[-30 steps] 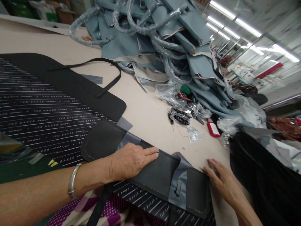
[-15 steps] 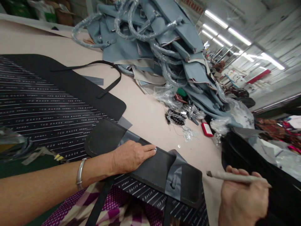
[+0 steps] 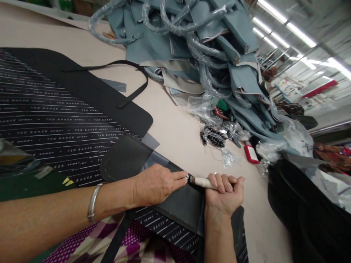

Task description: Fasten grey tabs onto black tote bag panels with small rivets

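My left hand (image 3: 156,184) rests on the black bag panel (image 3: 178,204), fingers pressed together around a small shiny metal piece (image 3: 187,177) at the panel's upper edge. To its right, the fingers of my right hand (image 3: 225,190) wrap round a tool with a pale wrapped handle (image 3: 204,182). The tool's dark tip is beside the metal piece; whether they touch is unclear. Under the panel lies black printed lining (image 3: 68,128). A thin black strap (image 3: 141,87) curves over the large black piece behind.
Blue-grey bags (image 3: 164,47) with plastic-wrapped handles are heaped at the back of the pale table (image 3: 175,128). Black metal bits (image 3: 214,137), clear plastic and a red-edged object (image 3: 251,153) lie right of centre. A black bag (image 3: 307,212) stands at the right.
My right hand has moved left with the tool, bringing its tip beside my left fingertips. My left hand stays on the panel. The view has shifted slightly.
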`<state>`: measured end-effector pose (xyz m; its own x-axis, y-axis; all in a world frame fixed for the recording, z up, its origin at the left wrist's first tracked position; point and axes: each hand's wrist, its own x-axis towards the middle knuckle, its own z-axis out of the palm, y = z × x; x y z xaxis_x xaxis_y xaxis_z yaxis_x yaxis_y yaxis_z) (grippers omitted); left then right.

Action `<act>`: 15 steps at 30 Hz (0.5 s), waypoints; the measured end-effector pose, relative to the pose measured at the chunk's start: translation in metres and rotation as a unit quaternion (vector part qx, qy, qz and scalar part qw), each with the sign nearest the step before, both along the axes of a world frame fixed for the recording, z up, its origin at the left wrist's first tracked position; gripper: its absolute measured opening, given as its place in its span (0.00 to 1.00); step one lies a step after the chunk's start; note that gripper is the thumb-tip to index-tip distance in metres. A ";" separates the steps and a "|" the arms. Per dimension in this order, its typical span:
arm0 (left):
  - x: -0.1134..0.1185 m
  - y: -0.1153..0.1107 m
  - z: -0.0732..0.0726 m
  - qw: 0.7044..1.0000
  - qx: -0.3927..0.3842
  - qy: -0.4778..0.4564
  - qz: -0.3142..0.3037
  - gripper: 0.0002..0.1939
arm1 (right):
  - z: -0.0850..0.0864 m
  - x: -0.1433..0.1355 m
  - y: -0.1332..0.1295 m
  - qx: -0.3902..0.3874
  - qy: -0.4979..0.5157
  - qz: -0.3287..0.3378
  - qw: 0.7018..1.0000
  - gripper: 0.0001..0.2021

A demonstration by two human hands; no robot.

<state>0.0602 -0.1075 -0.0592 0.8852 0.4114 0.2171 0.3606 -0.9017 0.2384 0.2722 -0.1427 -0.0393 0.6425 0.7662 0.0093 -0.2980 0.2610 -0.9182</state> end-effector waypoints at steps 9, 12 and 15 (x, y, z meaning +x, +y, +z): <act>0.001 0.002 -0.002 0.999 -0.031 -0.018 -0.011 0.20 | 0.009 -0.012 0.004 0.000 0.038 0.016 0.999 0.23; 0.001 0.002 -0.002 0.998 -0.051 -0.028 -0.007 0.20 | 0.016 -0.018 0.006 0.002 -0.010 0.049 0.999 0.23; 0.001 0.002 -0.002 0.997 -0.074 -0.033 -0.004 0.17 | 0.020 -0.030 0.007 0.022 -0.077 0.117 0.990 0.22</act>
